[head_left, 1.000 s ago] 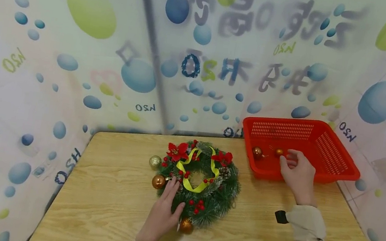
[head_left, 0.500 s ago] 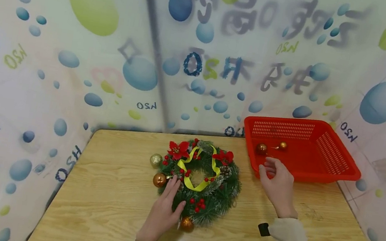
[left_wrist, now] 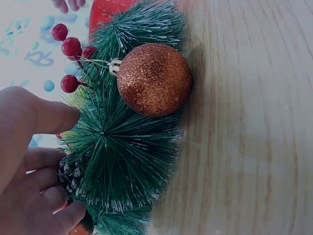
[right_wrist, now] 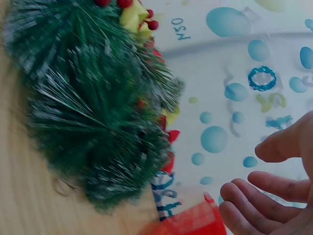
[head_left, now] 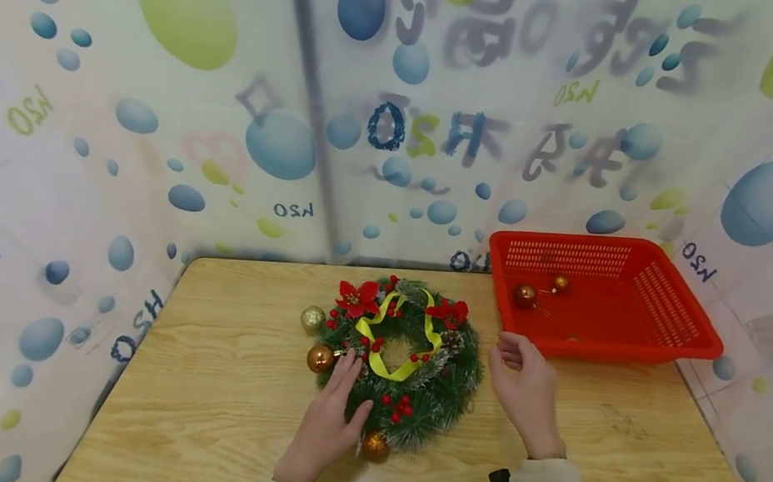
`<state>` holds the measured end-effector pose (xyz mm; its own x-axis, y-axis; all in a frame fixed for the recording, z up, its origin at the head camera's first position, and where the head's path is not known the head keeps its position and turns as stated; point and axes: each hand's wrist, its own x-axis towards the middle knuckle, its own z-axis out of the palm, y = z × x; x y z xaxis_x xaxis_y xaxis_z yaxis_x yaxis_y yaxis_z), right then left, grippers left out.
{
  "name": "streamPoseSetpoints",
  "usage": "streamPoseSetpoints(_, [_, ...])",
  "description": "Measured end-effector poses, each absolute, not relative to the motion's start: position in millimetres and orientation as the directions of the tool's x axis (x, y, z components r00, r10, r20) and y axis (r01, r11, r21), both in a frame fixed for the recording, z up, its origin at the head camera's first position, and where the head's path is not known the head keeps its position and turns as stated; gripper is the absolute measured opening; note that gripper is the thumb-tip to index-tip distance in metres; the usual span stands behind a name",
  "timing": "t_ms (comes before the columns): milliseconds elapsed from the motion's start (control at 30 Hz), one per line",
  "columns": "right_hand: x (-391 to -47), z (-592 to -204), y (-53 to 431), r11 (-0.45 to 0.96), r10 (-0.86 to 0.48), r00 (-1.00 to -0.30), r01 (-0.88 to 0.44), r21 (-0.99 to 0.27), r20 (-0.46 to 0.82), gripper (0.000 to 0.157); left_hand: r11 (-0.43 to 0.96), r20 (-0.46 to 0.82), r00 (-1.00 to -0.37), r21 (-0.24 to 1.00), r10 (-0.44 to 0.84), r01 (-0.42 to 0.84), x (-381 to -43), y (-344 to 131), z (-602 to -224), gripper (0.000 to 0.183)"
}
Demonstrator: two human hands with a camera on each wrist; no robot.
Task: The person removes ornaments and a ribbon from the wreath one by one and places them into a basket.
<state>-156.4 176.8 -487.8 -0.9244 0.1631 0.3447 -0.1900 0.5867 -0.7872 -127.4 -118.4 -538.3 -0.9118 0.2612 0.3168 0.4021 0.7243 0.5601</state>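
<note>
A green Christmas wreath with red poinsettias, red berries and a yellow ribbon lies on the table. My left hand rests on its lower left side, fingers extended; in the left wrist view that hand touches the bristles. A glittery copper bauble sits at the wreath's lower edge, a shiny copper bauble and a gold bauble at its left. Just right of the wreath is my right hand. In the right wrist view its thumb and fingers stand apart, with nothing visible between them.
A red plastic basket stands at the table's back right, against the patterned curtain. It holds a copper bauble and a smaller gold bauble. Wood-grain table surface extends around the wreath.
My right hand has come out of the red basket and moved left and nearer, toward the wreath. The baubles in the basket have shifted slightly. My left hand stays on the wreath.
</note>
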Motion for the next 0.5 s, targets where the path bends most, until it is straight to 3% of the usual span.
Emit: streamPoseSetpoints(500, [-140.1, -509.9, 142.5, 0.533, 0.062, -0.927, -0.282, -0.798, 0.369, 0.029, 0.727, 0.285, -0.924, 0.574, 0.255, 0.377, -126.8, -118.1, -538.5, 0.069])
